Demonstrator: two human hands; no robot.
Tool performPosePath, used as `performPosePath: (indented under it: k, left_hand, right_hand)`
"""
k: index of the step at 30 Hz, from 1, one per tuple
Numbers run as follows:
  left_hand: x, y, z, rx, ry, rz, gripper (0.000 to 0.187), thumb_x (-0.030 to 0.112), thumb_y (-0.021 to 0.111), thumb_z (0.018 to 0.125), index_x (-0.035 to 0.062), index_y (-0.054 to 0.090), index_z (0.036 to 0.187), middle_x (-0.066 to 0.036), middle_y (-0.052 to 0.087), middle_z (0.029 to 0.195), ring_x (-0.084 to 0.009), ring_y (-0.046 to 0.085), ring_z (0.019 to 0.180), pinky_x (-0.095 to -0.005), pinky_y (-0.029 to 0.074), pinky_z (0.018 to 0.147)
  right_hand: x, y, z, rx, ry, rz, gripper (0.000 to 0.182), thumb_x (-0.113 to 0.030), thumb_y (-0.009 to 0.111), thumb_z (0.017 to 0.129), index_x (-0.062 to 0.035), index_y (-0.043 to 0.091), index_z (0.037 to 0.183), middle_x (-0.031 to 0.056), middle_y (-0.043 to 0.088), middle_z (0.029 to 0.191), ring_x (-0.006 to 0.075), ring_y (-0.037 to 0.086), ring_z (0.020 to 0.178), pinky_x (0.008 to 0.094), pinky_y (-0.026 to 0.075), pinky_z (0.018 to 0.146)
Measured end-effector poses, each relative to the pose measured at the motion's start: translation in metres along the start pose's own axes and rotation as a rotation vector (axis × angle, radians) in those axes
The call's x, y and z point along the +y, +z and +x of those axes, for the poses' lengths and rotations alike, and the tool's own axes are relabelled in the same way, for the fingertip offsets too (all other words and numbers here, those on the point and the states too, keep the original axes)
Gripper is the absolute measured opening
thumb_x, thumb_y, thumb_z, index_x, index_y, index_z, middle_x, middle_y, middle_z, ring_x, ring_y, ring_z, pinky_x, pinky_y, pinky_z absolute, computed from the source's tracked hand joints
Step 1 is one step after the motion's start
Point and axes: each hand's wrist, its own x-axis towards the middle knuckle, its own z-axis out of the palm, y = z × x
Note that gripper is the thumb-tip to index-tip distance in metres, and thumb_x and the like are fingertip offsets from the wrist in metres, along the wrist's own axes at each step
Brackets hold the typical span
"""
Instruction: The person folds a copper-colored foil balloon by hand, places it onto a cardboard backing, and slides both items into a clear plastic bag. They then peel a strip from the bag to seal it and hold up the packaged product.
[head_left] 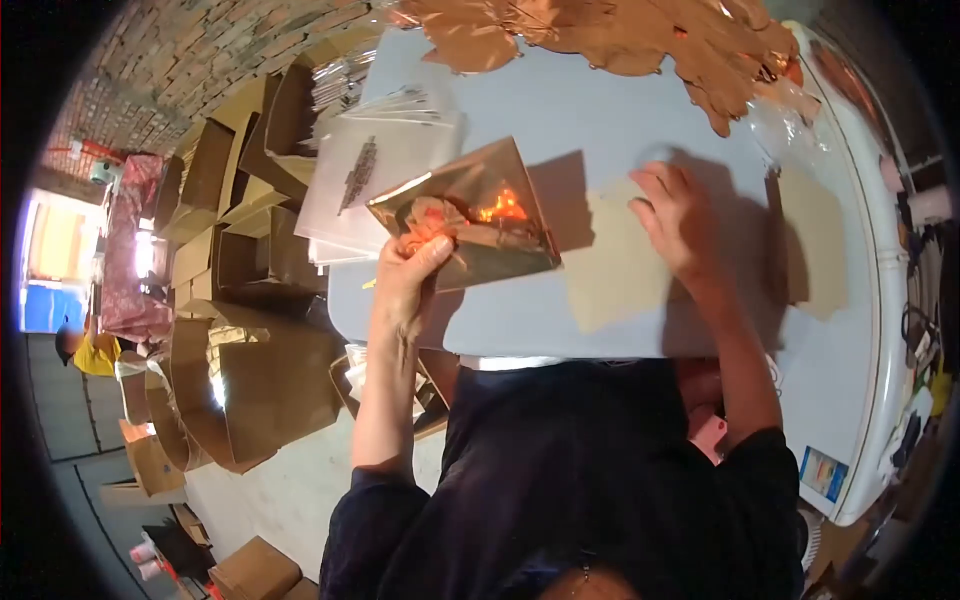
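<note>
My left hand (408, 275) pinches the near edge of a shiny copper-coloured foil sheet (505, 235), thumb on top. The sheet is tilted above the table and mirrors my fingers and a bright orange glint. My right hand (675, 215) hovers over the table to the right, fingers slightly curled and apart, with nothing seen in it. Below and left of that hand lies a thin beige sheet (615, 265). Left of the foil sheet, a stack of white, translucent sleeves (385, 150) with a dark printed mark lies at the table's left edge.
Copper foil pieces (620, 40) cover the far side of the pale table (540, 95). Clear plastic film (790, 125) and another beige sheet (812, 245) lie to the right. Open cardboard boxes (270, 380) crowd the left. Farther left is a person in yellow (97, 355).
</note>
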Motion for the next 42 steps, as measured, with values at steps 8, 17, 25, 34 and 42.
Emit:
performPosePath:
  k: [8, 17, 25, 34, 42]
  left_hand:
    - [-0.002, -0.038, -0.029, -0.007, 0.025, -0.124, 0.037, 0.008, 0.085, 0.086, -0.0024, 0.068, 0.117, -0.010, 0.074, 0.109, -0.0196, 0.073, 0.097, -0.0339, 0.060, 0.088]
    - [-0.019, -0.036, -0.030, 0.003, -0.019, -0.186, 0.038, 0.008, 0.086, 0.085, 0.0004, 0.068, 0.117, -0.008, 0.073, 0.109, -0.0189, 0.071, 0.099, -0.0342, 0.059, 0.091]
    - [-0.028, -0.001, -0.007, -0.095, -0.059, -0.166, 0.037, 0.006, 0.083, 0.087, 0.0005, 0.067, 0.119, -0.007, 0.072, 0.109, -0.0171, 0.070, 0.098, -0.0332, 0.057, 0.090]
    - [-0.021, 0.084, 0.013, -0.276, 0.028, 0.199, 0.022, 0.009, 0.080, 0.093, -0.0029, 0.077, 0.110, -0.004, 0.072, 0.105, -0.0108, 0.065, 0.096, -0.0263, 0.052, 0.082]
    - [-0.046, 0.082, 0.035, -0.475, 0.548, 0.418, 0.017, 0.001, 0.085, 0.082, 0.0028, 0.072, 0.093, -0.005, 0.071, 0.102, -0.0220, 0.064, 0.102, -0.0355, 0.052, 0.088]
  right_hand:
    - [0.013, 0.024, 0.018, -0.343, -0.090, 0.255, 0.041, -0.022, 0.084, 0.080, -0.0096, 0.064, 0.114, 0.0087, 0.060, 0.116, 0.0323, 0.056, 0.117, 0.0472, 0.043, 0.098]
    - [-0.023, 0.023, 0.032, -0.355, -0.051, 0.210, 0.039, -0.027, 0.084, 0.080, -0.0115, 0.062, 0.108, 0.0057, 0.058, 0.110, 0.0302, 0.054, 0.113, 0.0457, 0.041, 0.096]
    - [0.000, 0.049, 0.038, -0.318, -0.059, 0.349, 0.021, -0.013, 0.073, 0.089, -0.0083, 0.063, 0.107, 0.0080, 0.061, 0.107, 0.0304, 0.057, 0.109, 0.0424, 0.044, 0.096]
    - [0.049, 0.010, 0.009, -0.473, 0.596, 1.081, 0.036, -0.027, 0.043, 0.113, -0.0030, 0.061, 0.133, 0.0102, 0.068, 0.125, 0.0194, 0.064, 0.118, 0.0325, 0.050, 0.100]
    - [0.026, -0.008, -0.006, -0.569, 0.425, 1.237, 0.045, -0.041, 0.058, 0.108, -0.0044, 0.063, 0.134, 0.0064, 0.067, 0.117, 0.0133, 0.065, 0.110, 0.0273, 0.055, 0.084]
